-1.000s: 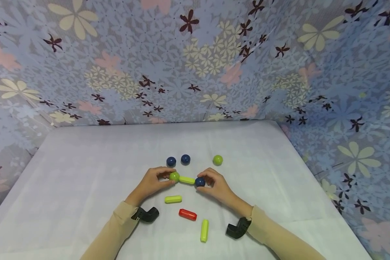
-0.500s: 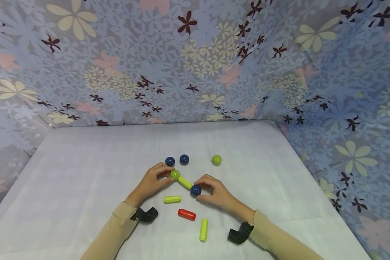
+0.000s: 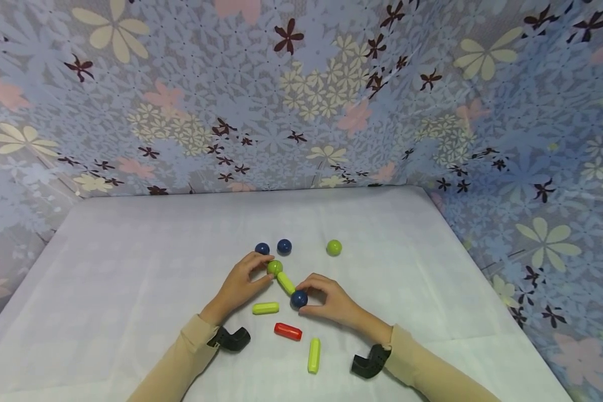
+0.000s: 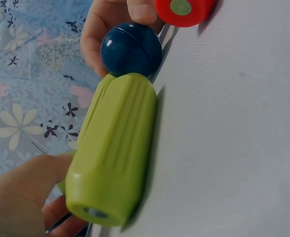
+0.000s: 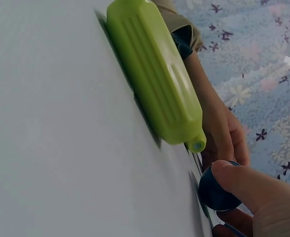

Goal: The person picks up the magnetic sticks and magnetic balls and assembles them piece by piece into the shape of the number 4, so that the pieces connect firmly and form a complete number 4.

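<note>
A short yellow-green rod point(image 3: 286, 283) joins a green ball point(image 3: 274, 268) at its far end to a dark blue ball point(image 3: 298, 299) at its near end. My left hand point(image 3: 243, 283) pinches the green ball between thumb and fingers. With thumb and fingertips, my right hand point(image 3: 328, 300) grips the blue ball. The right wrist view shows the thumb pressed on that blue ball point(image 5: 218, 190). In the left wrist view a loose yellow-green rod point(image 4: 113, 153) fills the foreground and mostly covers the green ball.
Close to the hands lie a yellow-green rod point(image 3: 265, 308), a red rod point(image 3: 288, 331) and another yellow-green rod point(image 3: 314, 355). Beyond them are two blue balls point(image 3: 284, 247) and a green ball point(image 3: 334, 247). Flowered cloth point(image 3: 261, 111) walls the white table point(image 3: 130, 251).
My right hand has swung the blue ball left and toward me, so the joined rod now slants. My left hand and the green ball have shifted slightly right and away.
</note>
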The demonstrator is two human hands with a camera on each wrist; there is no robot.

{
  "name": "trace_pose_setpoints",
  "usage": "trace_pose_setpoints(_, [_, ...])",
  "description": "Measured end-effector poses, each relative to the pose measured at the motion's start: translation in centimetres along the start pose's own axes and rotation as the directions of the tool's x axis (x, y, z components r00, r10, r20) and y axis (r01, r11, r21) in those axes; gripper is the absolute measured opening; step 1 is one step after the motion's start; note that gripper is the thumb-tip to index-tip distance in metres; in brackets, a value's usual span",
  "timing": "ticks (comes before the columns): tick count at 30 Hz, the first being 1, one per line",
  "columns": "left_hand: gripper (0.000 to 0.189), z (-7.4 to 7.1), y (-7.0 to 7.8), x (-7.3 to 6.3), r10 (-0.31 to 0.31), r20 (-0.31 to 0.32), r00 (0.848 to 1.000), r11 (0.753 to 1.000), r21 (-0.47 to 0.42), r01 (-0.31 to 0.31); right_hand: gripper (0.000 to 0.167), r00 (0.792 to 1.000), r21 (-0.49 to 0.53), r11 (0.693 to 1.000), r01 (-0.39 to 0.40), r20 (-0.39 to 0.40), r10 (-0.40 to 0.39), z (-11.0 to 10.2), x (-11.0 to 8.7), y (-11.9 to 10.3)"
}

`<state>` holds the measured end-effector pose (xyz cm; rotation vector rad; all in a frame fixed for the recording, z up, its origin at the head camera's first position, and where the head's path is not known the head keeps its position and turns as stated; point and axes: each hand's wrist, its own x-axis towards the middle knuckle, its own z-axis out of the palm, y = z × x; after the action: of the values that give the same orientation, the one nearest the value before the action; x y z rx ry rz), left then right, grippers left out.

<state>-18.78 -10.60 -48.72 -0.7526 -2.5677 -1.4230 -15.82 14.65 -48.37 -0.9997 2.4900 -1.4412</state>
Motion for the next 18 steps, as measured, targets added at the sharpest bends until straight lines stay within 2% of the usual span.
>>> trace_pose_setpoints(6, [0.041, 0.0, 0.0, 0.1, 0.033, 0.007, 0.999, 0.999, 0.001, -0.033, 0.040, 0.998, -0.028, 0.998, 0.056, 0.001, -0.056, 0.2, 0.5, 0.2])
trace_pose_setpoints(9, [0.044, -0.2, -0.1, 0.1, 0.052, 0.027, 0.998, 0.999, -0.001, -0.052, 0.041, 0.999, -0.027, 0.998, 0.050, -0.004, -0.050, 0.4, 1.0, 0.0])
trace_pose_setpoints(13, [0.054, -0.2, -0.1, 0.1, 0.044, 0.066, 0.997, 0.999, 0.007, -0.044, 0.043, 1.000, -0.020, 1.000, 0.019, -0.009, -0.020, 0.9, 1.4, -0.2])
trace_pose_setpoints(18, [0.068, -0.1, 0.0, 0.0, 0.022, 0.106, 0.994, 0.999, 0.043, -0.026, 0.043, 1.000, -0.012, 1.000, 0.022, -0.004, -0.022, 1.2, 1.6, -0.1])
